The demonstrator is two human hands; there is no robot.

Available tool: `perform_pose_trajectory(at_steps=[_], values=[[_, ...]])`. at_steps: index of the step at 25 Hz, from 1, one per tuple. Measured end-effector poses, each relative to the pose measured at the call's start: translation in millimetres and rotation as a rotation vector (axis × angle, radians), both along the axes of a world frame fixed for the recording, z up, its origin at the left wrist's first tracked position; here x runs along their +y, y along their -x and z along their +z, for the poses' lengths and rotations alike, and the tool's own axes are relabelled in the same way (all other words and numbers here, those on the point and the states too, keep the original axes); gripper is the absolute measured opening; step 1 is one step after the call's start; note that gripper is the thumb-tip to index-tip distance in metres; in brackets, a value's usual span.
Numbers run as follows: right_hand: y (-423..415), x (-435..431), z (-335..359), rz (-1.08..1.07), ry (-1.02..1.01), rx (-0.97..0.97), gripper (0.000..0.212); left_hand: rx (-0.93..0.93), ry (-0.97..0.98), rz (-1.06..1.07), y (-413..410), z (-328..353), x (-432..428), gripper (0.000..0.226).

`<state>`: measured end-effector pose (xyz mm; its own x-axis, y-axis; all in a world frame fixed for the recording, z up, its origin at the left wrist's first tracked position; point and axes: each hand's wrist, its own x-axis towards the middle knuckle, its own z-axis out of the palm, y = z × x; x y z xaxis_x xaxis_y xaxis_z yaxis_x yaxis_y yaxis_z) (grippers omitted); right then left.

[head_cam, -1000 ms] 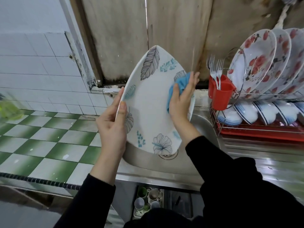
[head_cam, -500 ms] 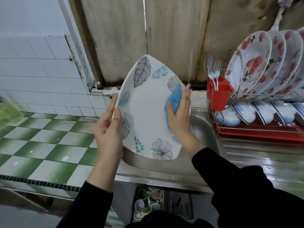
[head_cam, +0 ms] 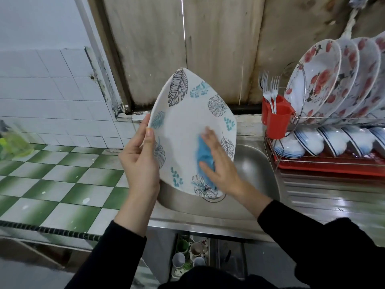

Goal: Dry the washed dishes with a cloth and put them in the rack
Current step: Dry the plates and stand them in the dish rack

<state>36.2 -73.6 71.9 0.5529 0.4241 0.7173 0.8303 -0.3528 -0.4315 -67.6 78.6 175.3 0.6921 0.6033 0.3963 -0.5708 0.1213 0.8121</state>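
Tilted leaf-pattern plate (head_cam: 187, 130) held above the sink (head_cam: 254, 170), left hand (head_cam: 139, 161) fingers and thumb clamped on its left rim, right hand (head_cam: 218, 163) fingers extended flat, pressing blue cloth (head_cam: 203, 155) against plate face, loaded rack (head_cam: 325, 161) at right.

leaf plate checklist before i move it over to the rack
1. Left hand grips leaf plate by its rim: ok.
2. Right hand presses blue cloth flat on the plate's face: ok.
3. Face dry: cannot tell.
4. Back wiped: cannot tell, hidden.
5. Free slot in rack upper row: cannot tell; floral plates fill what shows.
6. Plate apart from red cutlery holder: ok.
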Motion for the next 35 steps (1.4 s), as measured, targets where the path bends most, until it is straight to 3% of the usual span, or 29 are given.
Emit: perform_pose_trajectory(at_steps=[3,5,7,9,11,15,17,19,21,23,24,27,29,32,35], values=[[-27,1,30,-0.235,-0.331,0.285,0.069,-0.009,-0.080,-0.031,10,-1,-10,0.025],[-22,22,66,-0.237,-0.471,0.321,0.072,-0.017,-0.104,-0.034,13,-2,-16,0.022],[2,44,78,-0.049,-0.348,0.136,0.071,-0.010,-0.129,-0.005,15,-1,-18,0.024],[29,53,58,0.171,-0.095,-0.087,0.067,0.024,-0.094,0.001,18,2,-15,0.031],[26,34,33,0.182,0.013,-0.164,0.063,0.044,-0.035,-0.038,22,2,-7,0.032],[-14,5,38,-0.176,-0.389,0.157,0.064,0.069,-0.085,-0.067,36,-3,-10,0.027],[-11,19,59,-0.238,-0.495,0.233,0.067,0.060,-0.095,-0.074,39,-4,-17,0.026],[14,39,65,-0.071,-0.371,0.129,0.065,0.065,-0.087,-0.056,36,-1,-17,0.028],[36,45,51,0.176,-0.098,-0.106,0.063,0.088,-0.034,-0.030,35,0,-10,0.028],[25,30,42,0.213,0.110,-0.264,0.061,0.101,0.012,-0.030,37,0,-2,0.027],[11,23,43,0.139,0.117,-0.267,0.059,0.107,0.018,-0.031,38,-1,0,0.026],[-25,22,70,-0.206,-0.179,-0.042,0.061,0.100,-0.019,-0.061,41,0,-3,0.026],[-29,35,103,-0.278,-0.438,0.082,0.067,0.080,-0.072,-0.080,43,-1,-6,0.025],[-6,67,123,-0.107,-0.502,0.093,0.068,0.077,-0.122,-0.034,44,-7,-9,0.025],[36,95,95,0.222,-0.207,0.037,0.067,0.114,-0.033,0.068,38,-9,-1,0.029]])
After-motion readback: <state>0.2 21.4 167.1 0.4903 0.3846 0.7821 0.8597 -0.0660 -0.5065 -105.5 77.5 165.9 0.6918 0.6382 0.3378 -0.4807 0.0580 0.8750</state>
